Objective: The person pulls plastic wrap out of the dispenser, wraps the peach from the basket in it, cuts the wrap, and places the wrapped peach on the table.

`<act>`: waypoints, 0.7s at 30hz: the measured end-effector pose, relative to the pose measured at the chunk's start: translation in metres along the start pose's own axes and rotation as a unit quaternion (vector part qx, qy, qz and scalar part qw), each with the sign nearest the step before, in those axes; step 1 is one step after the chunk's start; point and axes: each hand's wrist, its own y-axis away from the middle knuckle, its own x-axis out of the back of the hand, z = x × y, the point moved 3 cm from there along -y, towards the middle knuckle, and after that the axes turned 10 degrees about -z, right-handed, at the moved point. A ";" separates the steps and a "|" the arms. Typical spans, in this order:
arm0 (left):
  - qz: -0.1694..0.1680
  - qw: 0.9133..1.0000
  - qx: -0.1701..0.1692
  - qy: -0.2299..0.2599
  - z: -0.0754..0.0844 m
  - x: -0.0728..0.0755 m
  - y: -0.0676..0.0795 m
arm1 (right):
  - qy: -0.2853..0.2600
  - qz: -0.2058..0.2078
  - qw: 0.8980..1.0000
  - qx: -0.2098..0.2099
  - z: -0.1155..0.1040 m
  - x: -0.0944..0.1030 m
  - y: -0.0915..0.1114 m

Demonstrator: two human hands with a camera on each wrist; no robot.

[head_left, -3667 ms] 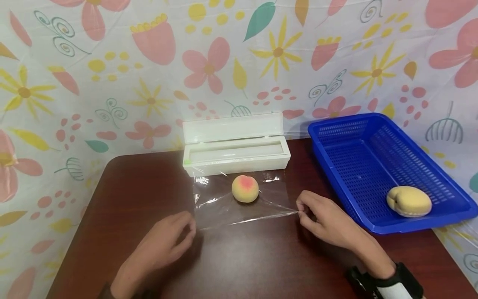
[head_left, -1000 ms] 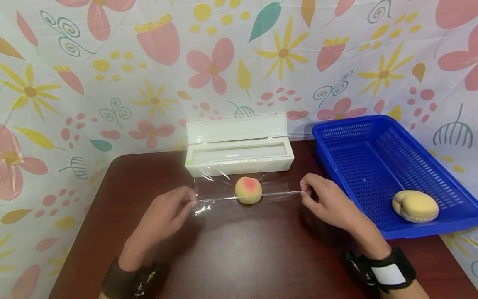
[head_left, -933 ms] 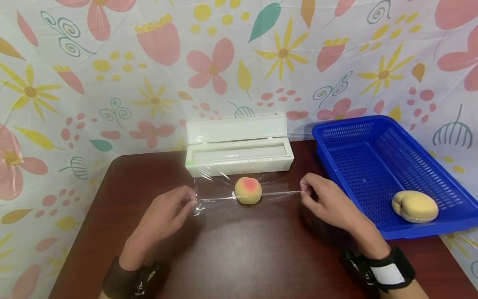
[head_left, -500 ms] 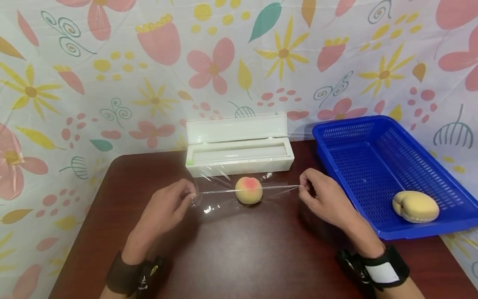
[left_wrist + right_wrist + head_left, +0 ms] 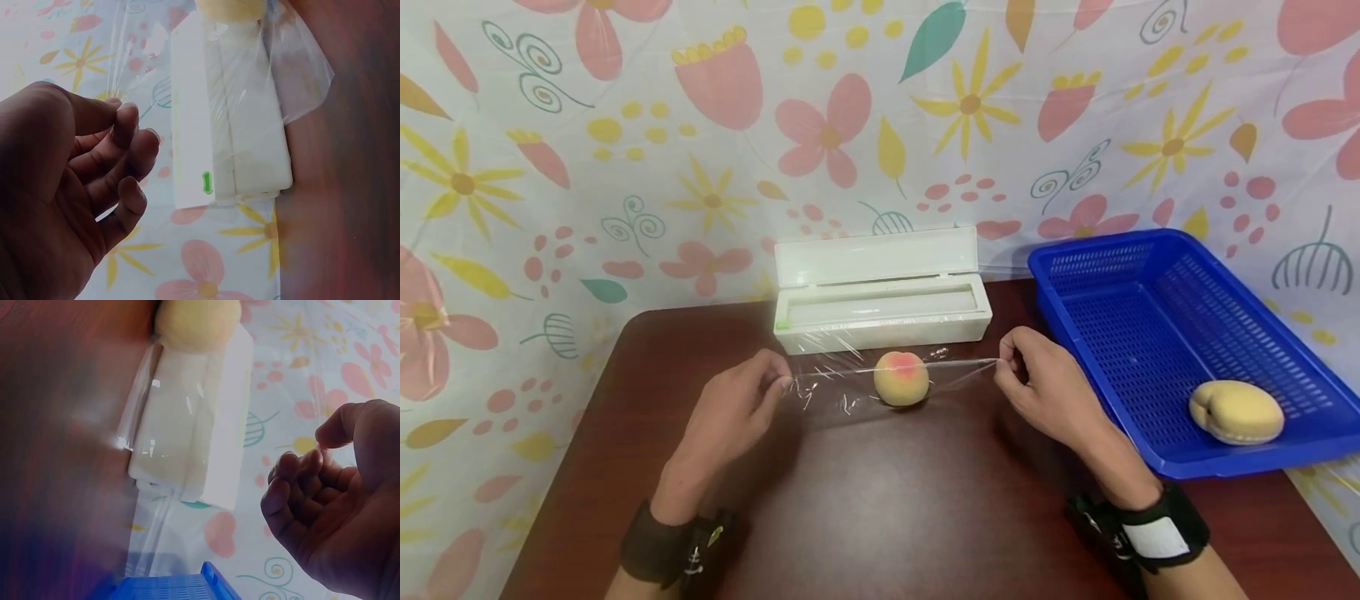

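Observation:
My left hand (image 5: 733, 412) pinches one corner of a sheet of cling film (image 5: 835, 392) between thumb and forefinger. The opposite corner is pinched by my right hand (image 5: 1052, 387). Between the hands the film's edge is stretched into a taut line that crosses in front of the upper part of a yellow and pink peach (image 5: 901, 383). Behind the peach stands a white cling film dispenser (image 5: 883, 333) with its lid up, and the film runs from its front. In the left wrist view, the pinched film (image 5: 115, 62) rises from the fingertips.
A blue perforated basket (image 5: 1120, 333) stands at the right, holding a yellow, lobed, mango-like fruit (image 5: 1236, 412). The dark wooden table (image 5: 865, 517) meets a flower-patterned cloth (image 5: 700, 150) at the back.
Both hands have moved away from me toward the dispenser. The film's near edge, earlier lying in front of the peach, is lifted and drawn back across it. The left hand has taken its corner.

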 end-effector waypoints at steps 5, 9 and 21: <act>0.024 1.000 0.000 -0.006 0.000 0.001 -0.004 | -0.006 0.005 1.000 -0.005 -0.001 0.000 -0.002; 0.028 1.000 0.011 -0.005 -0.002 0.001 -0.006 | -0.009 0.010 1.000 -0.006 -0.002 0.000 -0.004; 0.047 0.998 0.023 -0.025 -0.006 0.002 -0.014 | -0.011 0.016 0.999 -0.029 0.000 -0.003 -0.007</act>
